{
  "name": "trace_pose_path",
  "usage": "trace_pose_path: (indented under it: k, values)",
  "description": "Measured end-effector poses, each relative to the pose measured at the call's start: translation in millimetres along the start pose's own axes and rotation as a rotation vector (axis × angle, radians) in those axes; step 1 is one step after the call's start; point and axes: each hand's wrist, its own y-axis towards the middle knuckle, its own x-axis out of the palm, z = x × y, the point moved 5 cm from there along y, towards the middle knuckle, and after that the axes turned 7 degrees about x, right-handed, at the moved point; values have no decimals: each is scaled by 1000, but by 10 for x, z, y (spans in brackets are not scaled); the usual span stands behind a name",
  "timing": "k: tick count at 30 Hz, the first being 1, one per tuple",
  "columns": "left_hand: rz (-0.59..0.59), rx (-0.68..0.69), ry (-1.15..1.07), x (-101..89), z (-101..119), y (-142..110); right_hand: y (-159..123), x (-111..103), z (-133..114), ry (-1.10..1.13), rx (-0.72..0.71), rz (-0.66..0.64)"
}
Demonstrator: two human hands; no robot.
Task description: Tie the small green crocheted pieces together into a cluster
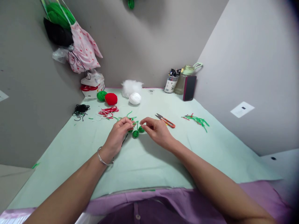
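Observation:
My left hand [119,132], with a silver bangle at the wrist, pinches a piece of green yarn [135,123] between thumb and fingertips. Just right of it my right hand [157,130] has thumb and index finger drawn together in a pinch; whatever is between them is too small to make out. Below and between the hands lie small green yarn balls with dark marks, one ball [135,134] in front and another ball [141,129] beside my right fingertips. A third is partly hidden by my left hand. Orange-handled thread snips [165,120] rest behind my right hand.
Red and white yarn scraps [108,112], black yarn [81,110] and balls of red yarn [111,99], green yarn [101,95] and white yarn [135,98] lie behind. White stuffing [131,88] sits near the wall. Green strands [198,119], a phone [189,88] and a bottle [183,82] are right.

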Motion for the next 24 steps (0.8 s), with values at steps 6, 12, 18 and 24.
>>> trace_pose_path:
  k: [6, 12, 18, 24]
  values:
    - [-41, -68, -178, 2, 5, 18, 6, -12, 1, 146, 52, -40]
    - [-65, -7, 19, 32, 35, 3, 17, -73, -28, 209, 115, -23]
    - [-238, -25, 61, 126, -42, -26, 29, -139, 0, 476, 119, 5]
    - [-308, -51, 74, 144, -143, -38, 39, -209, 24, 684, 132, 79]
